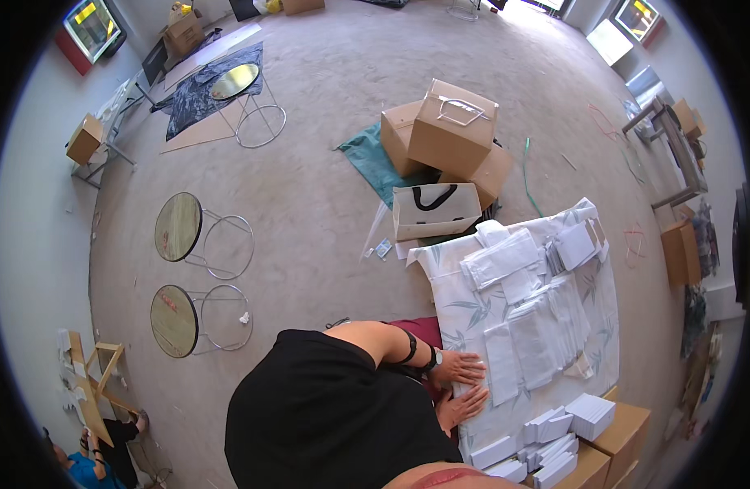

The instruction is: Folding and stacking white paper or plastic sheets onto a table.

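My left hand, with a watch and a dark band on its arm, lies flat on the near edge of a table covered with a white leaf-patterned cloth. Just beside it my right hand rests palm down, fingers stretched out. Neither hand holds anything that I can see; whether something thin lies under the palms is hidden. Right past my fingertips is a flat white sheet-like piece, next to overlapping stacks of similar white pieces. Another white pile is at the table's far left part.
Small white boxes stand in rows near cardboard cartons at the lower right. Beyond the table are a white bag with black handles and stacked cartons. Round stools stand to the left; a person sits at lower left.
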Demonstrator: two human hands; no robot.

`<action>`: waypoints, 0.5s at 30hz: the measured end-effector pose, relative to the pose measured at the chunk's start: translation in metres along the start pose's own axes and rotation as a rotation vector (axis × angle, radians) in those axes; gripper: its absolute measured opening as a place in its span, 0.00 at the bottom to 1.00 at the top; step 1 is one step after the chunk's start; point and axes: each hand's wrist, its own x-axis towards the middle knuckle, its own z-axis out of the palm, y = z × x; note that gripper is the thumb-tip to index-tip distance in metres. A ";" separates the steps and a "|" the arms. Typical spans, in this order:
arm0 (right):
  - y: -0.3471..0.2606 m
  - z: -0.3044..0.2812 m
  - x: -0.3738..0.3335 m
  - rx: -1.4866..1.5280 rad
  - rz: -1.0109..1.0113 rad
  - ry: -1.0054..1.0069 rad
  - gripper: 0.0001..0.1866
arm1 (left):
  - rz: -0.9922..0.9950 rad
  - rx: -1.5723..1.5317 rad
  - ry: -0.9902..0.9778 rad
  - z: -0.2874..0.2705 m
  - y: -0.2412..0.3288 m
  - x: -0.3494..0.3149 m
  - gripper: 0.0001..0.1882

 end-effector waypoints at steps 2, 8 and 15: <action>0.000 -0.001 0.000 -0.012 0.004 -0.012 0.51 | -0.001 -0.002 -0.001 -0.001 0.000 0.000 0.68; -0.001 0.000 -0.001 -0.017 -0.003 0.009 0.51 | 0.002 -0.022 0.016 -0.006 0.003 -0.001 0.68; -0.004 -0.008 -0.001 0.001 0.006 -0.011 0.51 | -0.011 -0.099 -0.023 -0.014 0.004 0.000 0.66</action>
